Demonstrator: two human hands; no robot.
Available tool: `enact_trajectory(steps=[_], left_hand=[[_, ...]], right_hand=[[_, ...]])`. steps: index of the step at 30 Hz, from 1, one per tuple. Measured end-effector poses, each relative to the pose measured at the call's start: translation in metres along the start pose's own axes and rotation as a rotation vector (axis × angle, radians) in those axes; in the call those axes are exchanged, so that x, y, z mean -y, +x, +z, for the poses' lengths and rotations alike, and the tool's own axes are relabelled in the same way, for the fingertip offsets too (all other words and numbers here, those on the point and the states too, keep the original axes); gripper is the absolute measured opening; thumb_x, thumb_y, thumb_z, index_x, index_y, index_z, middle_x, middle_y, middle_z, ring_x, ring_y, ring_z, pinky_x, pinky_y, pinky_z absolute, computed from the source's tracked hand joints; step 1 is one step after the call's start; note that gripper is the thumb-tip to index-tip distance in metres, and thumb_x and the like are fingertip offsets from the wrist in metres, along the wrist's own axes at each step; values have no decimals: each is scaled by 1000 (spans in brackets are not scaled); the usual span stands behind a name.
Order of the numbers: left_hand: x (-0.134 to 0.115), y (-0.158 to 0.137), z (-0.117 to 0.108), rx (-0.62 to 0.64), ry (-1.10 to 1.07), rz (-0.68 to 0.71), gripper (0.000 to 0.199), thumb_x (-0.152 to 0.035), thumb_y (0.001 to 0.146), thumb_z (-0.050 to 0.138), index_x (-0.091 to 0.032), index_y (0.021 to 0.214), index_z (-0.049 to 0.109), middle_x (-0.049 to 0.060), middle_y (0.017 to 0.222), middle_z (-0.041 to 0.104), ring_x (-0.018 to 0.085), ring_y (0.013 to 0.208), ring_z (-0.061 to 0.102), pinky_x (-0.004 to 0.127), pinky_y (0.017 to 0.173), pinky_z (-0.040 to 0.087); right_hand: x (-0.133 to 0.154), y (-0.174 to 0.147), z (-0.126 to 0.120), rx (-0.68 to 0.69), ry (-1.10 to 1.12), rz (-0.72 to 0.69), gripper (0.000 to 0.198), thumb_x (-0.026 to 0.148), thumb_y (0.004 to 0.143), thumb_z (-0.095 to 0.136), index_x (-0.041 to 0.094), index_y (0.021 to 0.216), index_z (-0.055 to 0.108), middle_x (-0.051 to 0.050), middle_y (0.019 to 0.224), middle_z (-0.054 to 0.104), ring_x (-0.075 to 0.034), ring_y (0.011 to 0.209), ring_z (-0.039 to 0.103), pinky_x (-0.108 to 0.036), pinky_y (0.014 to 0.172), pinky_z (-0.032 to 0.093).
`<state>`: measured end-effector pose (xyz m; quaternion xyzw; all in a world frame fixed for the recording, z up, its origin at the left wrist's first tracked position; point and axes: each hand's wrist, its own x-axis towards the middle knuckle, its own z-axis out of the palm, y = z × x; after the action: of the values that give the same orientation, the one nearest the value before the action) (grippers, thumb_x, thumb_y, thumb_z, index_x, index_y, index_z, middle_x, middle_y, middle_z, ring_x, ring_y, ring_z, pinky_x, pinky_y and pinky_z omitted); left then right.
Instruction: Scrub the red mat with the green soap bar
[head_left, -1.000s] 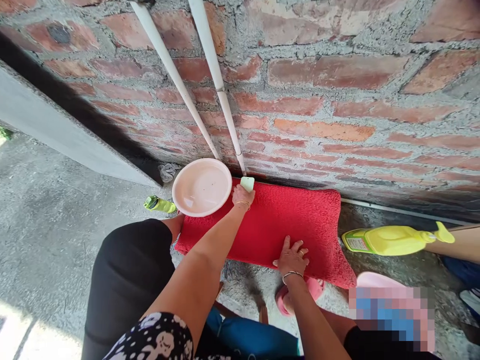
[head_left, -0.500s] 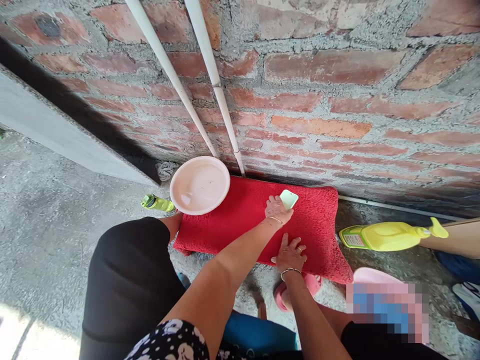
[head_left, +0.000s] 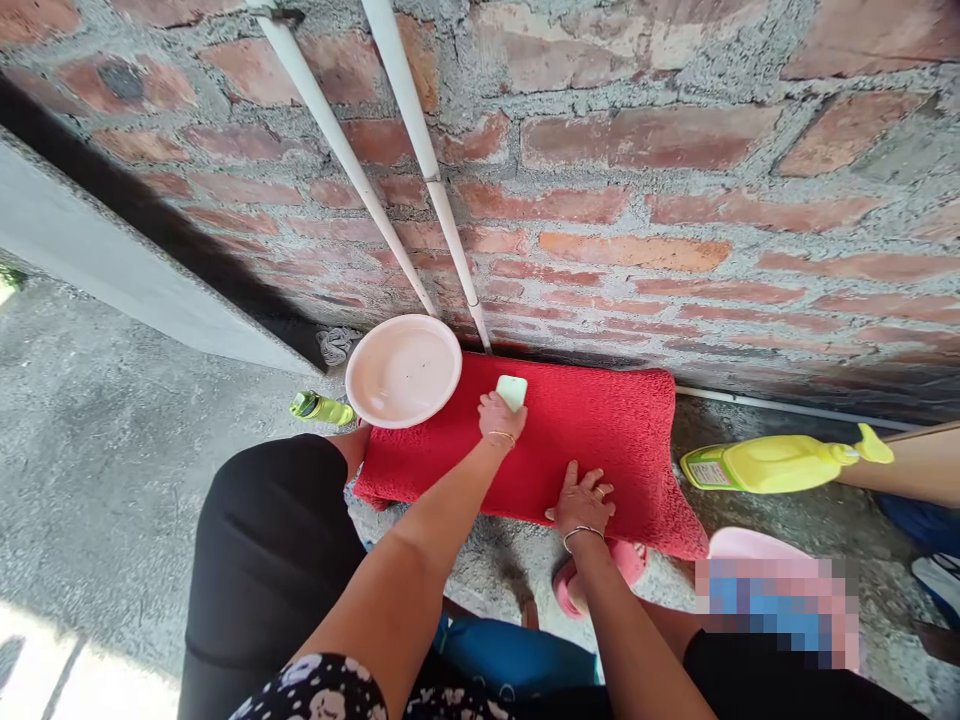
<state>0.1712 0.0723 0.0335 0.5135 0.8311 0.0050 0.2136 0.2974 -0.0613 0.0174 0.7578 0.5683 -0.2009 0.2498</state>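
A red, shaggy mat (head_left: 570,420) lies spread over a low, oblong surface against the wall. My left hand (head_left: 499,418) is closed around a pale green scrubbing brush (head_left: 512,391), pressed flat on the mat; its underside is hidden. To the right, my right hand (head_left: 583,502) rests palm down on the mat's near edge with its fingers spread. A pale pink basin (head_left: 358,390) of water stands on the mat's left end, close beyond my left hand.
A yellow pump bottle (head_left: 780,464) stands to the right of the mat. Left of the basin is a green drink bottle (head_left: 322,409). Two white pipes (head_left: 450,230) run down the brick wall (head_left: 675,140). A pink container (head_left: 757,545), partly blurred, sits at lower right.
My left hand has slid the scrubbing brush leftward across the mat, nearer the basin. My right hand stays on the mat's near edge.
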Motion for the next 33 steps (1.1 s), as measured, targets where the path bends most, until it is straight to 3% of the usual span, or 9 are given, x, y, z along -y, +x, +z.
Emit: enact_trajectory(steps=[4,6,8,13,16,19,26,29,33], left_hand=[[-29,-50,23,156,37,278,63,-52,77,63,-15,126,47,17,131,49,28,118,51,35,93,46],[-32,-60,24,210,33,334,64,-54,77,62,-17,127,46,16,132,49,28,120,50,35,93,46],[-27,-55,17,189,29,305,64,-55,77,61,-17,127,47,16,131,49,28,120,51,34,93,46],[7,-5,-12,35,20,74,62,-55,77,63,-17,123,48,16,127,51,27,116,54,35,93,46],[17,12,-17,17,4,-29,60,-55,77,64,-18,122,47,16,128,51,28,116,55,36,90,48],[8,-2,-5,22,10,1,60,-53,78,64,-17,122,48,16,126,51,28,115,55,36,90,48],[-24,-71,28,212,44,358,61,-49,76,65,-20,127,46,14,131,49,27,119,49,35,91,48],[-13,-65,20,217,42,336,63,-53,76,64,-19,126,47,14,131,49,27,118,51,36,91,48],[21,-30,-5,102,40,129,61,-54,77,64,-17,123,48,15,128,50,27,117,53,35,91,47]], right_hand=[[-1,-1,-1,-4,7,3,106,51,67,78,23,153,22,-31,152,20,-48,133,32,-55,84,44],[-1,-2,-2,-13,4,6,103,50,69,77,22,153,23,-31,152,21,-48,133,33,-54,83,44],[0,-2,-3,-18,-1,4,103,50,69,77,22,152,24,-31,152,22,-48,133,33,-53,83,44],[0,-2,-2,0,-11,0,107,52,67,78,22,153,22,-31,152,20,-49,133,33,-57,84,44],[0,0,1,-9,-9,-2,109,53,65,79,23,152,22,-31,151,20,-49,133,33,-58,83,44],[0,1,2,-23,-13,-1,109,54,64,80,23,152,22,-31,151,21,-49,132,34,-58,83,44],[0,-2,-3,-22,-3,9,103,49,70,77,21,153,23,-30,151,23,-48,133,34,-55,84,45],[0,-3,-4,-16,-2,11,103,48,70,76,22,153,22,-30,152,21,-48,133,33,-56,85,44],[1,-2,-3,0,2,5,106,49,69,77,22,153,20,-30,152,20,-49,133,32,-58,86,44]])
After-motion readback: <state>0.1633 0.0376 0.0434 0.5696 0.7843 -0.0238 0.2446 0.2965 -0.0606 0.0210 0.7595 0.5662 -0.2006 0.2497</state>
